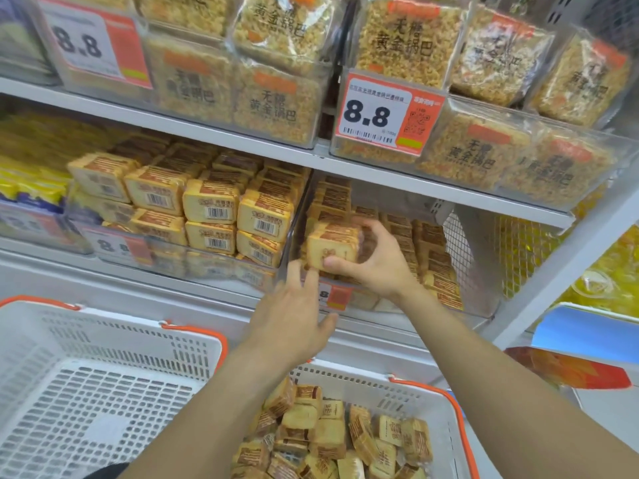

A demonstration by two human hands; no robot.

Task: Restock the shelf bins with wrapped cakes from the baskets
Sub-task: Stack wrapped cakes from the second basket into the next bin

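Head view: shelf front with two baskets near, both hands raised to the right bin.
Wrapped cake (332, 245): small squarish block in glossy film, held at the open front of right shelf bin (484, 299), above the stock inside.
Right hand (373, 261): grip pinching the cake, thumb on near face, fingers curled over top.
Left hand (294, 312): grip spread, fingers straight, tips just below the cake at the bin's front lip; holding nothing.
Left shelf bin (166, 261): clear plastic, filled with stacked cakes, barcodes outward.
Right basket (432, 395): white perforated plastic, orange rim, loose cakes heaped within.
Left basket (114, 344): same make, no cakes showing.
Handling, judged: light, soft, crushable; film probably slippery. Best taken across opposite flat faces, gentle pressure, no squeezing of corners.
Upper shelf: clear packs of golden rice crisps, price tags (380, 114) marked 8.8.
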